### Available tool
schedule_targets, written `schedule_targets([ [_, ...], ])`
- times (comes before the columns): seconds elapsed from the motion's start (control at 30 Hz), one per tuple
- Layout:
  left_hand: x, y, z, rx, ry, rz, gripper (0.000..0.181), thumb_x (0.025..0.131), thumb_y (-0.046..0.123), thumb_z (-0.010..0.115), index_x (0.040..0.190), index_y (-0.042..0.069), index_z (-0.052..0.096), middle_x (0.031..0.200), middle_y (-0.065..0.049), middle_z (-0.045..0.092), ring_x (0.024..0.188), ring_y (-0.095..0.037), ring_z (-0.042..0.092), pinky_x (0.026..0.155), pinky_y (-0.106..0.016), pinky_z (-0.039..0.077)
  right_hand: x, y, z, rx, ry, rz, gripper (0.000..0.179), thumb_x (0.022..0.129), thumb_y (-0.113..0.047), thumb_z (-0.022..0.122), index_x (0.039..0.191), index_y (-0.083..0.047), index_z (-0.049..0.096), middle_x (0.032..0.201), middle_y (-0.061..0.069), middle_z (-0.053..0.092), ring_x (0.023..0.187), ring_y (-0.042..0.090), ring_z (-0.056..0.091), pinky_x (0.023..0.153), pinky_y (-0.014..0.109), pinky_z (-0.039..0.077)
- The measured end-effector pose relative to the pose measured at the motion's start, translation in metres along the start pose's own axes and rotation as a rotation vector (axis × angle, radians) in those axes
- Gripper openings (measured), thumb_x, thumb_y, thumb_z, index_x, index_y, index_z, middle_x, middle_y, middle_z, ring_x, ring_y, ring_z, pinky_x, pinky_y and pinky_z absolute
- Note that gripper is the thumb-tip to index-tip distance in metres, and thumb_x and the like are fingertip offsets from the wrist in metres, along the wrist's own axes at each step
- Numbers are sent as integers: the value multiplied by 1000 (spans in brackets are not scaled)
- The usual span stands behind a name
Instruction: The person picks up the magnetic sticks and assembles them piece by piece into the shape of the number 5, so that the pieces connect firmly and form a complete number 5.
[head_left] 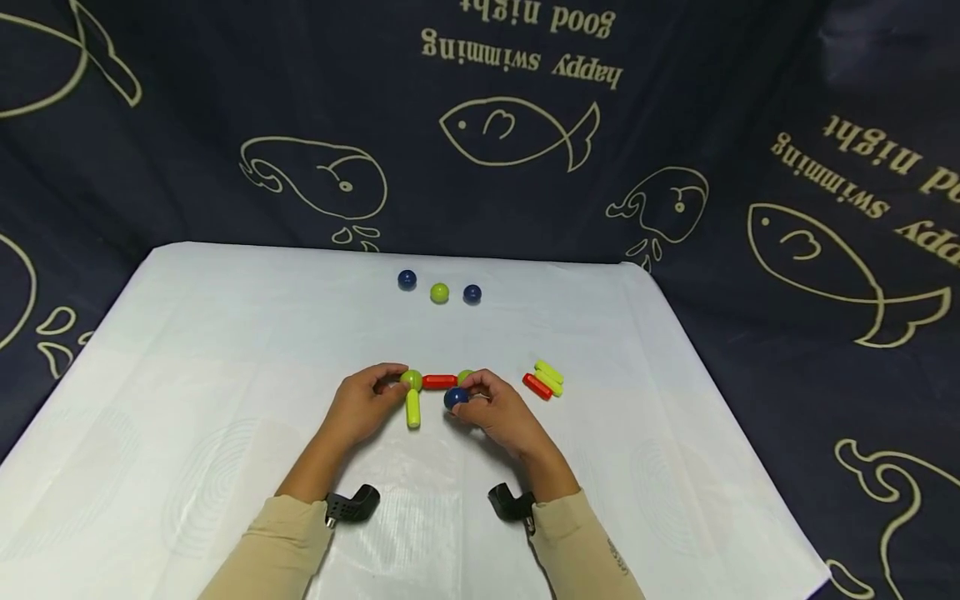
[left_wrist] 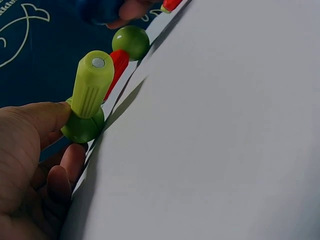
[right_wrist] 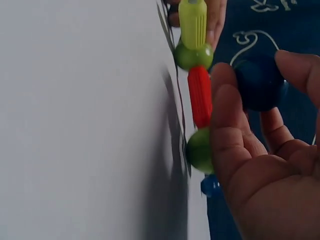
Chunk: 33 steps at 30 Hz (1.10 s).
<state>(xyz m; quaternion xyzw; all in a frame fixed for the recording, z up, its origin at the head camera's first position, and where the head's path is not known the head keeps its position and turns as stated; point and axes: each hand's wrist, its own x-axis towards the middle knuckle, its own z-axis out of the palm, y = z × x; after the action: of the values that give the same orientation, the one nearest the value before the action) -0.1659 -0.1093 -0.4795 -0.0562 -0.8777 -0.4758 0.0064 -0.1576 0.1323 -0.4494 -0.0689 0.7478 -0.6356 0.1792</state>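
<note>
My left hand [head_left: 363, 403] grips a green ball [head_left: 411, 380] between thumb and fingers. From that ball a red rod [head_left: 440, 382] runs right to a second green ball [left_wrist: 131, 43]. A yellow-green rod [head_left: 413, 411] sticks out of the held ball toward me; its end shows a round silvery disc in the left wrist view. Between the thumb and fingertips of my right hand [head_left: 504, 413] is a dark blue ball [head_left: 454, 398], raised close by the second green ball. In the head view, the right fingers partly cover that green ball.
Two yellow-green rods [head_left: 550, 372] and a red rod [head_left: 537, 386] lie together right of my right hand. Toward the far edge of the white-covered table [head_left: 247, 333] are a blue ball [head_left: 407, 280], a green ball [head_left: 439, 292] and another blue ball [head_left: 472, 293]. Dark printed cloth [head_left: 525, 208] hangs behind.
</note>
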Motion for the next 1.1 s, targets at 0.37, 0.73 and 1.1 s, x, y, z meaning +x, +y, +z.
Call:
schedule_targets([
  [0.37, 2, -2, -1, 2, 9, 1, 32, 95, 26, 69, 124, 11, 69, 107, -5, 71, 82, -18, 57, 75, -36, 44, -5, -1, 16, -76, -148, -19, 34, 86, -4, 73, 115, 0, 56, 97, 10, 58, 82, 16, 57, 71, 26, 48],
  [0.73, 1, -1, -1, -3, 11, 29, 32, 95, 23, 69, 123, 8, 69, 106, -6, 71, 80, -17, 57, 73, -35, 44, -7, 2, 27, -97, -214, -35, 28, 84, -1, 76, 106, -1, 58, 88, 5, 63, 76, 12, 57, 66, 22, 45],
  [1.1, 1, 0, -1, -7, 7, 17, 32, 95, 24, 68, 123, 9, 69, 107, -6, 71, 80, -17, 57, 73, -35, 45, -8, 3, 37, -203, -203, -70, 26, 83, -7, 79, 100, -4, 60, 83, 1, 62, 74, 10, 55, 66, 21, 45],
])
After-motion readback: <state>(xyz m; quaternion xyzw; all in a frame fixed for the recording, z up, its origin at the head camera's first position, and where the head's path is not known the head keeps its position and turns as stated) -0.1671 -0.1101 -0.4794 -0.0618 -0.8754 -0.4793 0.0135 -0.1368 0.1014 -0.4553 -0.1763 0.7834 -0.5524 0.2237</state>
